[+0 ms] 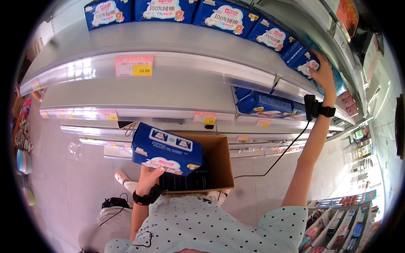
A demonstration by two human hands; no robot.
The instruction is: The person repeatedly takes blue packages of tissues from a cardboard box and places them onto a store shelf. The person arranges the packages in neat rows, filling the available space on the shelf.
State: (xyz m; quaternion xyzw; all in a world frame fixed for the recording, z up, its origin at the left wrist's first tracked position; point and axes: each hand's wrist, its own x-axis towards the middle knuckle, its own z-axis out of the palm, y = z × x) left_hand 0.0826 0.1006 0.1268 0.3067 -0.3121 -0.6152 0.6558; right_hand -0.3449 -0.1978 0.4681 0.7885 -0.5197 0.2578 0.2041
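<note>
A blue boxed pack of sanitary pads (167, 148) is gripped in my left hand (150, 175), with the thumb on its printed front. It is tilted over an open cardboard box (218, 161), where more dark blue packs (186, 182) show at the bottom. On the upper shelf at the far right, my right hand (324, 71) holds another blue pack (299, 60), thumb on its front and fingers along its right side. That pack stands at the end of a row of blue packs (226, 17), beside light-blue packages (340, 83). Both wrists wear black straps.
The upper shelf (158, 38) has a rail with a price tag (134, 65). Blue packs (265, 102) lie on the shelf below, at right. A black cable (278, 164) hangs from my right wrist. A grey stool or bag (115, 221) stands at lower left, and stocked shelving (341, 224) at lower right.
</note>
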